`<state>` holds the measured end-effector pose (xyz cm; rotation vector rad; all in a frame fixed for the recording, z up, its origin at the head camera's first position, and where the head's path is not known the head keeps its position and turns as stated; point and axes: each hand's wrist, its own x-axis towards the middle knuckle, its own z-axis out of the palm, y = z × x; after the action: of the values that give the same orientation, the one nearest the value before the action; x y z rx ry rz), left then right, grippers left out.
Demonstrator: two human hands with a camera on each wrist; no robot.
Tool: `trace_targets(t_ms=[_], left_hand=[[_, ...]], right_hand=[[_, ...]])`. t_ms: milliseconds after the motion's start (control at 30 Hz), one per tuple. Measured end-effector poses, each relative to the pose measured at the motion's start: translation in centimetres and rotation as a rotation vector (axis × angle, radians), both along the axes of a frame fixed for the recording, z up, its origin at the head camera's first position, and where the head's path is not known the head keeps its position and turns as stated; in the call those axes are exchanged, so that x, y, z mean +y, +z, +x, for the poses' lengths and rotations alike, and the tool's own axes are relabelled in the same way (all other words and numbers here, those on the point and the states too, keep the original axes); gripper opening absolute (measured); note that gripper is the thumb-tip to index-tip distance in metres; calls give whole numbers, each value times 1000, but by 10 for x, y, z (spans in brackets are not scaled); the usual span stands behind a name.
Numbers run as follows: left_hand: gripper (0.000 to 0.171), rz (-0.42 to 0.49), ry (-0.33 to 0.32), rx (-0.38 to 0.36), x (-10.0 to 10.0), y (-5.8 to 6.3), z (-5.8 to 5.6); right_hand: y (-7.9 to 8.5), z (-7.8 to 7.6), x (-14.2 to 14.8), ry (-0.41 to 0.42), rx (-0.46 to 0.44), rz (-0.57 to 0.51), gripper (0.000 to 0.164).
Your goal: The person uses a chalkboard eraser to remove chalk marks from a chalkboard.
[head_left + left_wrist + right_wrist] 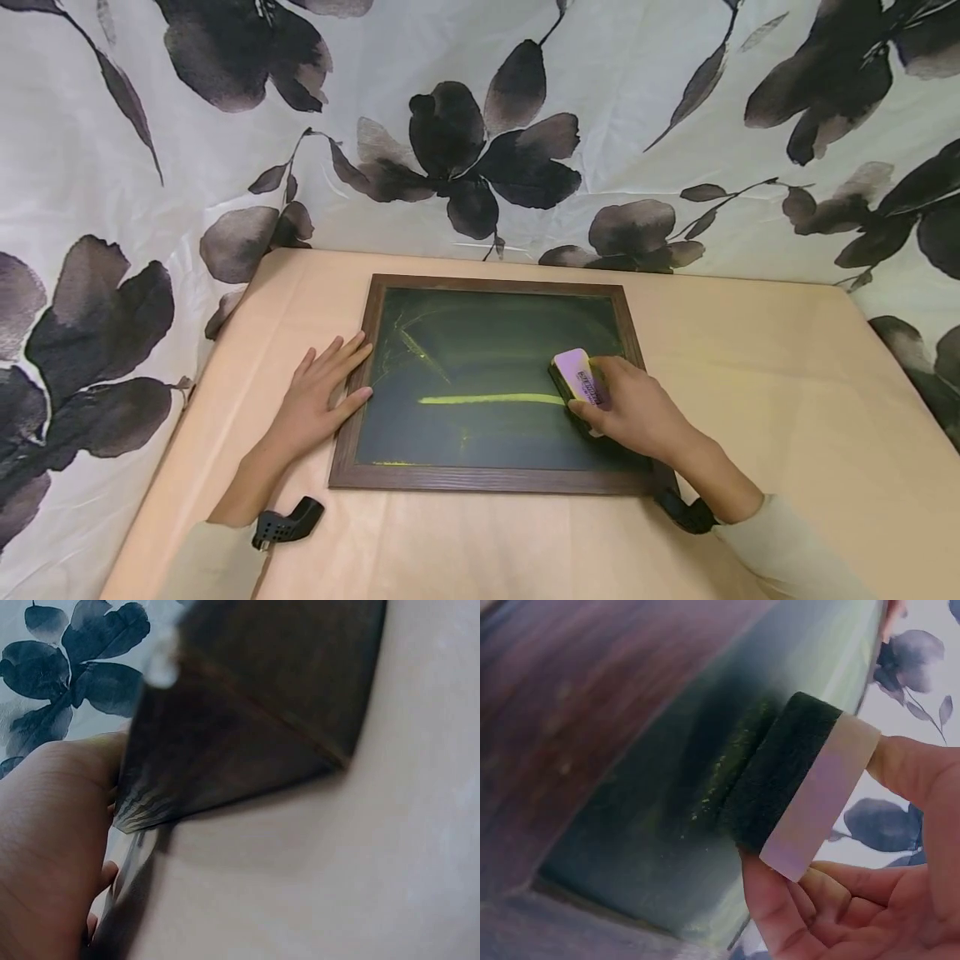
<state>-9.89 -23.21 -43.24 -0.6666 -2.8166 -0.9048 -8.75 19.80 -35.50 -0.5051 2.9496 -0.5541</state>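
Observation:
A chalkboard (487, 350) in a dark brown wooden frame lies on the table. Its surface carries a thick yellow chalk line (487, 399), with fainter yellow smears at the upper left. My right hand (637, 408) grips a chalkboard eraser (576, 375) with a purple-pink top and a dark felt underside. In the right wrist view, the eraser's felt (784, 769) faces the board, with yellow chalk dust (724, 769) beside it. The fingers of my left hand (318, 396) are extended, their tips on the frame's left side (225, 742).
A pale peach cover (765, 400) spreads over the table around the board. Behind and to the left hangs a white cloth with dark flowers (457, 158). Black camera mounts sit on the left wrist (288, 523) and the right wrist (686, 512).

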Motion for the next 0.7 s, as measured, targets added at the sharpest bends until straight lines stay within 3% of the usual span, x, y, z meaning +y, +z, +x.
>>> trace_targets(t_ms=[167,367,700], left_hand=[[61,-10,-4,2,1,1,-2],[62,-11,0,5,-1,4,-3],[60,3,4,13,-3,2,-4]], right_hand=[[-5,1,-2,29,57,-4,69],[-8,-1,-9,6,93,-51,68],[-8,-5,-41,-13,42,-58,69]])
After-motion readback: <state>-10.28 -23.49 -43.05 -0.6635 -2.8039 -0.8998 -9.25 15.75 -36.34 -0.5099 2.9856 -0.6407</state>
